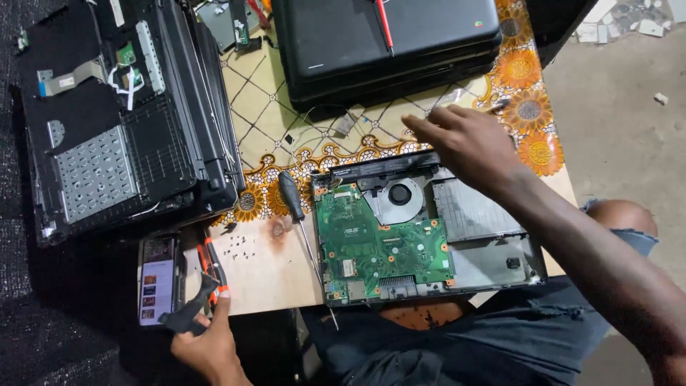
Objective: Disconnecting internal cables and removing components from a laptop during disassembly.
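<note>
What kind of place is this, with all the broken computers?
Probably a small laptop repair bench: an opened laptop base with a green circuit board, a black-handled screwdriver, and tiny loose screws on the table.

Small wooden table (271, 275) partly covered by a cream oilcloth (532, 107) printed with orange sunflowers. Bare grey concrete floor (629, 136) at right, littered with pale scraps (629, 18). Dark woven surface (43, 314) at left.

The person is wearing dark blue-grey denim shorts (500, 343), fraying at the hems, with a pale blue cuff edge showing over the right knee (629, 232). Both arms are showing bare, with no sleeves, watch or rings in view on the left hand (207, 347) or the right hand (468, 143).
</note>
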